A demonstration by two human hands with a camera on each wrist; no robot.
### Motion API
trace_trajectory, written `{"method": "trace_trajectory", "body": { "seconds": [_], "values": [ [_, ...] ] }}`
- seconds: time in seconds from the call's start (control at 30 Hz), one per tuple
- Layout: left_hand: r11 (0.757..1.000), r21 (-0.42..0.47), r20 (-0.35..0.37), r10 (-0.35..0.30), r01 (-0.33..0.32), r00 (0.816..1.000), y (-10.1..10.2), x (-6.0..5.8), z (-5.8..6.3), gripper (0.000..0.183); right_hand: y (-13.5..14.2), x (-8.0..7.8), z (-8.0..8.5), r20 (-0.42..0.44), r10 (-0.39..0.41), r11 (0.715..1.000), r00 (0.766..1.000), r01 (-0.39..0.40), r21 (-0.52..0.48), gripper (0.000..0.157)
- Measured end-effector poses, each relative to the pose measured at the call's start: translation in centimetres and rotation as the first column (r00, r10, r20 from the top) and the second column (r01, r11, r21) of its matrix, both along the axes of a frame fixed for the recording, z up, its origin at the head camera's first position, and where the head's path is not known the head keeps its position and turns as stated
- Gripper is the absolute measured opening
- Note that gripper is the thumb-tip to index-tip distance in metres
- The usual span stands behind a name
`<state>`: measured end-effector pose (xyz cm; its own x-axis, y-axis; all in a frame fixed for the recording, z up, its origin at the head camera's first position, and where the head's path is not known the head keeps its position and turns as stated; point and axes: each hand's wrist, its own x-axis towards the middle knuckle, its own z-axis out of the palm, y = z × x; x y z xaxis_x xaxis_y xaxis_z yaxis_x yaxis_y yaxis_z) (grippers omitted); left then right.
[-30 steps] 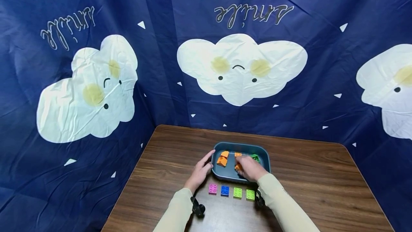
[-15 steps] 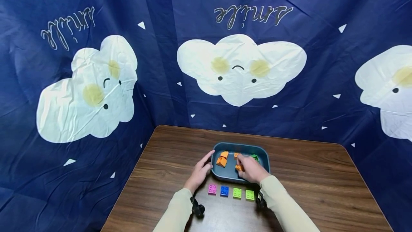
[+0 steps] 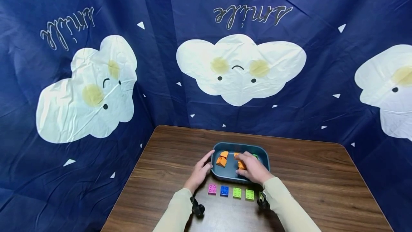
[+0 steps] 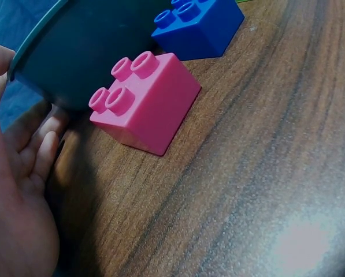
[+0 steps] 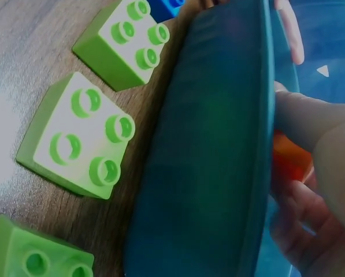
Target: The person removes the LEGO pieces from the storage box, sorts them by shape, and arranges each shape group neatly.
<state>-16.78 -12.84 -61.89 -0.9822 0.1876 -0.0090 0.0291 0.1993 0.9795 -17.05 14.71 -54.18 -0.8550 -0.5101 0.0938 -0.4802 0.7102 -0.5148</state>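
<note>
- Right grip: in the tray, lower centre of frame. Thumb and index apart, either side of an orange block; right wrist view has other fingers curled close to it. Can't tell if it's actually held.
- Left grip: fingers extended against tray's left end, not clamped.
- Risk: block could slip or tip if lifted like this, since the thumb-index gap looks wide.
- Risk: index could knock the far orange block, right by its tip.
- Risk: right wrist camera sits near the rightmost lime block; a wrist dip could nudge it.
- Risk: tray could skid into the row below it, pink block included, if left contact goes.
- Vs 0.5 s ago: thumb and index spread wider; block slightly further right in frame. Left side and row look unchanged.
</note>
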Motion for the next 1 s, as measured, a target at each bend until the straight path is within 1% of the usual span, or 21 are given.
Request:
{"method": "trace_trajectory", "body": {
  "seconds": [0.13,0.27,0.47,0.57,0.67,0.73,0.87,1.0],
  "values": [
    [1.000,-0.006,0.018,0.001,-0.001,1.000,0.0,0.0,0.3,0.062,0.2,0.4,0.3,-0.041,0.001,1.000,0.999,-0.002,-0.022,0.031],
    [1.000,-0.001,0.037,-0.017,0.017,0.999,-0.1,-0.3,0.1,0.062,0.3,0.6,0.3,-0.070,-0.014,0.998,0.997,0.010,-0.065,0.022],
    [1.000,0.023,0.022,-0.020,0.020,1.000,-0.1,-0.1,0.0,0.062,0.7,1.0,0.2,-0.073,-0.016,0.993,0.997,0.007,-0.121,0.026],
    [0.999,0.034,0.031,-0.022,0.021,0.999,-0.1,-0.1,0.0,0.062,0.9,1.2,0.2,-0.060,-0.010,0.990,0.998,0.002,-0.140,0.024],
    [1.000,0.015,0.023,-0.017,0.017,1.000,-0.1,-0.1,0.0,0.062,0.9,1.6,0.5,-0.045,-0.019,0.985,0.999,0.011,-0.171,0.022],
    [1.000,-0.002,0.009,-0.013,0.013,1.000,-0.1,-0.1,0.1,0.062,0.9,1.9,0.7,-0.048,-0.027,0.982,0.999,0.018,-0.189,0.021],
    [1.000,-0.029,-0.024,-0.009,0.009,1.000,-0.1,-0.1,0.1,0.061,0.8,2.8,1.2,-0.055,-0.015,0.975,0.998,0.002,-0.222,0.021],
    [1.000,-0.001,0.013,-0.012,0.012,1.000,-0.1,-0.1,0.1,0.062,0.4,4.0,1.5,-0.014,0.013,0.964,1.000,-0.017,-0.264,0.022]
  ]
}}
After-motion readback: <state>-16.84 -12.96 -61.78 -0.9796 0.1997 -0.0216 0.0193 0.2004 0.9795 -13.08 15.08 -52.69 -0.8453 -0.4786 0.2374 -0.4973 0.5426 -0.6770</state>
